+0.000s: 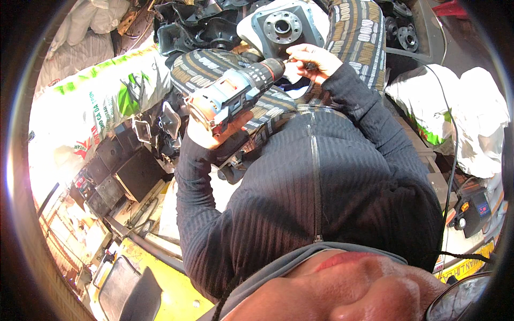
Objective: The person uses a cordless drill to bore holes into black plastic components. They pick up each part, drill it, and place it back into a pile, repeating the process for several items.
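My left hand (209, 131) is wrapped round a blue-grey cordless drill (238, 88), its chuck end directed up and to the right. Close to the drill's tip, my right hand (318, 60) is closed in a pinch, with a small dark piece showing at its fingers. What exactly it grips is too small to tell. Just beyond both hands sits a black square part with a round grey flange (284, 27), which has a centre bore and a ring of holes. White material shows around this part, between my patterned trouser legs (356, 40).
Black moulded parts (187, 29) are heaped at the far left. A grey bin (431, 32) at the far right holds more round flanges (408, 38). White sacks (101, 101) lie left, white bags (476, 123) right. A dark cable (454, 134) hangs beside the bags.
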Available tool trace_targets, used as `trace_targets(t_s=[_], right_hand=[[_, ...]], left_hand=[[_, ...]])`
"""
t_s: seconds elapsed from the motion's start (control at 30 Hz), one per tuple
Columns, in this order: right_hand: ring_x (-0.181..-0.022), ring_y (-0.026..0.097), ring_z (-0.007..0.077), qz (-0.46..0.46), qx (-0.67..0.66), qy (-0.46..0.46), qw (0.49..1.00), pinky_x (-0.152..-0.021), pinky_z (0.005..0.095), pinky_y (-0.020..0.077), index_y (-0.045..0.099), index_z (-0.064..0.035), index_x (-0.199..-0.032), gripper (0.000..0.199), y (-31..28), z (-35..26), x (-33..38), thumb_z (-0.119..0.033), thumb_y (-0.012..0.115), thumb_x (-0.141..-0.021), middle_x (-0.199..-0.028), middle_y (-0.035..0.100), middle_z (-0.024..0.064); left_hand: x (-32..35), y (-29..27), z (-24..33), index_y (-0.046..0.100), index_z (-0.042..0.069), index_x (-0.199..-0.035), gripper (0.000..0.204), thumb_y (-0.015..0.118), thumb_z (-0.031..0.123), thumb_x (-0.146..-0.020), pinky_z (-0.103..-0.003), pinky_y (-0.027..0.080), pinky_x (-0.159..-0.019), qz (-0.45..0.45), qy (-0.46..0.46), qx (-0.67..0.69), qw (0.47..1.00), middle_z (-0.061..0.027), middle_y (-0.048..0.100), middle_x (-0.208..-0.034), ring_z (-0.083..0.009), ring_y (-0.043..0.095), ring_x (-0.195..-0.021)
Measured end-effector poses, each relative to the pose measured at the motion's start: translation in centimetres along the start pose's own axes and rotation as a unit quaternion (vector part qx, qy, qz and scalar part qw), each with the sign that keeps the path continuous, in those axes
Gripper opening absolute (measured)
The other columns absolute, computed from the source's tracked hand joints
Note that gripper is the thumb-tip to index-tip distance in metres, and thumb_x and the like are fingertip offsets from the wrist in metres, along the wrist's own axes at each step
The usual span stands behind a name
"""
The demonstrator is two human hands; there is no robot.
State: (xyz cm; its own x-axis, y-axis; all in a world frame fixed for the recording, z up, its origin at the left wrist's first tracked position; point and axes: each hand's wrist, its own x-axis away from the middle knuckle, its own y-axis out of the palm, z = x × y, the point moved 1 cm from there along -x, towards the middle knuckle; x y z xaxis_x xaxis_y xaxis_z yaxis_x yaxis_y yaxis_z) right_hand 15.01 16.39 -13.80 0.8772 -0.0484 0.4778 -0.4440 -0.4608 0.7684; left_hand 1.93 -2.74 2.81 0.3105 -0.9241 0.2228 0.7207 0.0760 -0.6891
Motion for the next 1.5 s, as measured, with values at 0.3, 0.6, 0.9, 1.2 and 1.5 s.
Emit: trace_targets(t_s=[0.3,0.6,0.9,1.2,1.5], right_hand=[[-0.058,0.048,0.0082,-0.017,0.041,0.032,0.999,-0.050,0.0186,0.0398,0.059,0.0034,-0.099,0.024,-1.4,-0.2,-1.2,-0.014,0.061,-0.082,-0.074,0.053,0.0042],[-0.046,0.032,0.0041,0.236,-0.016,-0.153,0.959,-0.038,0.0185,0.0245,0.060,-0.0050,-0.104,0.025,-5.6,0.9,-5.1,-0.021,0.055,-0.086,-0.068,0.042,-0.0043],[-0.074,0.056,0.0131,0.332,0.295,-0.144,0.885,-0.069,0.0242,0.0427,0.064,0.0014,-0.095,0.045,-7.9,1.4,-10.1,-0.037,0.070,-0.073,-0.084,0.063,0.0084],[-0.044,0.035,0.0016,0.240,0.098,-0.126,0.958,-0.036,0.0177,0.0251,0.063,-0.0044,-0.082,0.027,-5.7,-0.1,-8.6,-0.027,0.073,-0.072,-0.056,0.044,-0.0053],[-0.055,0.046,0.0058,0.275,0.131,-0.150,0.940,-0.050,0.0215,0.0387,0.067,-0.0032,-0.083,0.029,-5.6,0.0,-8.3,-0.029,0.072,-0.073,-0.062,0.055,-0.0021]], left_hand=[[-0.7,0.2,0.1,0.058,0.009,-0.108,0.043,0.067,0.031,-0.072,-0.038,0.045,-0.086,-0.021,0.096,-0.145,0.985,-0.0101,0.061,-0.103,-0.0282,0.058,-0.095],[-4.2,-1.5,-3.0,0.059,0.005,-0.102,0.038,0.071,0.023,-0.071,-0.036,0.049,-0.071,0.066,-0.045,-0.017,0.997,-0.0091,0.062,-0.089,-0.0248,0.061,-0.075],[-8.8,-0.7,-7.6,0.052,0.002,-0.112,0.060,0.078,0.028,-0.065,-0.035,0.042,-0.085,0.038,-0.100,-0.056,0.993,-0.0131,0.057,-0.102,-0.0245,0.055,-0.092],[-12.5,-1.1,-6.9,0.052,0.006,-0.116,0.047,0.068,0.004,-0.072,-0.024,0.041,-0.039,0.022,0.148,-0.218,0.965,-0.0074,0.063,-0.092,-0.0087,0.055,-0.060],[-13.1,-1.1,-5.9,0.048,-0.001,-0.106,0.046,0.072,0.008,-0.068,-0.023,0.039,-0.032,0.002,-0.107,0.136,0.985,-0.0065,0.056,-0.064,-0.0127,0.050,-0.037]])
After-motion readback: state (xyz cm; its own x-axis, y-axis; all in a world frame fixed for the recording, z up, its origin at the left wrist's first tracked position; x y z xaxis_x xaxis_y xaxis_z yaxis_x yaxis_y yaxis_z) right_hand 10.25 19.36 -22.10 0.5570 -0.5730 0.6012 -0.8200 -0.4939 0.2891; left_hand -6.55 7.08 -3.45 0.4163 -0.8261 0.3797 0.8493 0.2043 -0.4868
